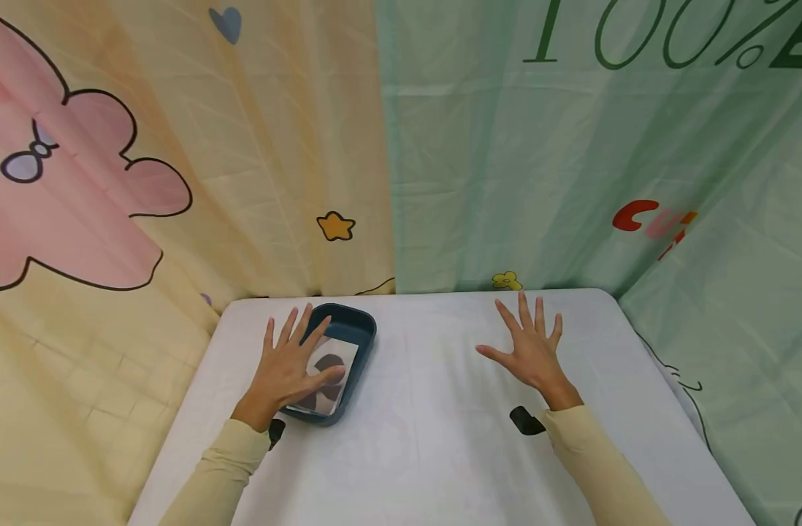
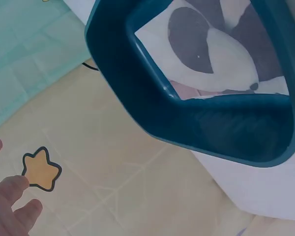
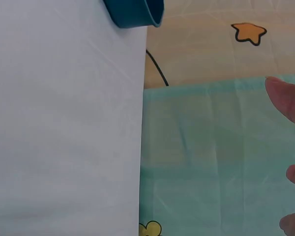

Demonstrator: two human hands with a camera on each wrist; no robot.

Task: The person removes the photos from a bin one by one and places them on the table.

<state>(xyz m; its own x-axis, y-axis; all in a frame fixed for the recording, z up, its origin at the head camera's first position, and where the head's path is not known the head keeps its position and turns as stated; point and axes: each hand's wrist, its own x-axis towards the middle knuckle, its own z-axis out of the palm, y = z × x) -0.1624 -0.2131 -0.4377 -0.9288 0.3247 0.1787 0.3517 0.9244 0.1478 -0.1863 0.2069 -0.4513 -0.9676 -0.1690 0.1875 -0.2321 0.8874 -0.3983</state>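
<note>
In the head view my left hand point(image 1: 292, 371) hovers with spread fingers over a dark blue tray point(image 1: 368, 351), hiding its left side. Inside the tray lies a flat piece point(image 1: 345, 351) with a grey, white and dark panda-like print; the left wrist view shows this printed piece point(image 2: 231, 59) nearer, against the tray's corner. Whether it is paper, cloth or a packet I cannot tell. Over the right part of the table, my right hand point(image 1: 531, 354) is held up, fingers splayed, touching nothing. Both hands hold nothing.
A white-covered table point(image 1: 427, 438) stretches under both hands. Behind it hang a yellow curtain point(image 1: 276, 146) and a green curtain point(image 1: 480, 161) with printed figures, close to the table's back edge. A black strap piece point(image 1: 526, 421) sits at the right wrist.
</note>
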